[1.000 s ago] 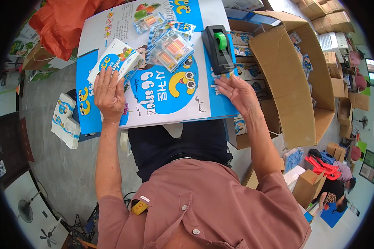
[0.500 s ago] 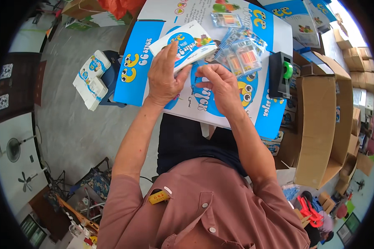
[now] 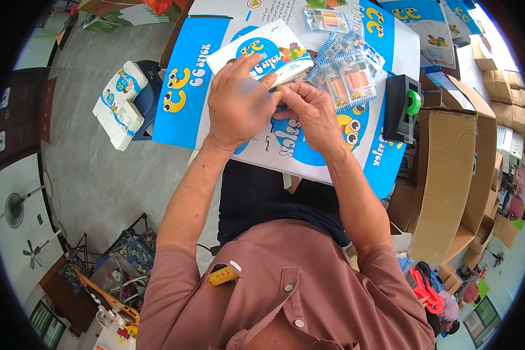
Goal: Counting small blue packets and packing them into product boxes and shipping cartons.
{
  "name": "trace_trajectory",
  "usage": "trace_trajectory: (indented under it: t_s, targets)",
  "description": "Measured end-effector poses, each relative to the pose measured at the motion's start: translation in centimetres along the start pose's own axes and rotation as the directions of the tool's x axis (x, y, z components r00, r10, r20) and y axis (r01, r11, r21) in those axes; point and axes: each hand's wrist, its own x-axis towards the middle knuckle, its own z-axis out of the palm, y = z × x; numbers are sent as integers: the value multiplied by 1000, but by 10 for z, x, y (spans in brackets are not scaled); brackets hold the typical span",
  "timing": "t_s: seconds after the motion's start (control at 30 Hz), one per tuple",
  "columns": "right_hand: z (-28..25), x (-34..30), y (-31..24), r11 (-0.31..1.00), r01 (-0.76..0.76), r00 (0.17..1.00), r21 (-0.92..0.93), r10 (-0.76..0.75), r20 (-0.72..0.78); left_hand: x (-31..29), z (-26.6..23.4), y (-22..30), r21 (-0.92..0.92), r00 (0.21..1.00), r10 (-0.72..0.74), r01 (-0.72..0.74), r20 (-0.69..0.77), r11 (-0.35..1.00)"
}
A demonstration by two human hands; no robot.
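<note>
Box (image 3: 291, 55), white, bears pale rounded lettering on a blue circle, a yellow cartoon face and pictured fruit; other print is too small to read. Its long axis slants from lower left to upper right, over a printed carton (image 3: 312, 154). Left hand (image 3: 239, 111) lies across it with fingers extended; whether they grip, I cannot tell. Right hand (image 3: 312, 114) bends its fingers close beside, tips partly hidden, grip unclear. Sachets (image 3: 353, 79) lie right, then a tape dispenser (image 3: 398, 108).
</note>
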Motion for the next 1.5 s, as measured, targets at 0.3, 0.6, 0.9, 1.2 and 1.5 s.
trace_trajectory:
  t_s: [0.3, 0.6, 0.9, 1.2, 1.5]
  targets:
    - [-13, -24, -77, 280, 506, 795, -816, -518, 316, -7, 13, -2, 16, 997, 37, -35, -73, 999]
    - [40, 80, -97, -379, 665, 698, -643, 10, 716, -22, -30, -2, 28, 989, -75, 79, -129, 996]
    - [56, -98, -31, 318, 501, 557, -805, -830, 19, -31, -69, 121, -816, 552, -771, 574, 318, 74]
    - [-70, -283, -11, 703, 262, 688, -661, -617, -384, -22, -17, 216, -641, 696, 26, 646, 718, 415]
    - [-204, -366, 97, 935, 73, 421, 348, 287, -860, -26, 16, 215, -487, 602, 16, 629, 798, 606]
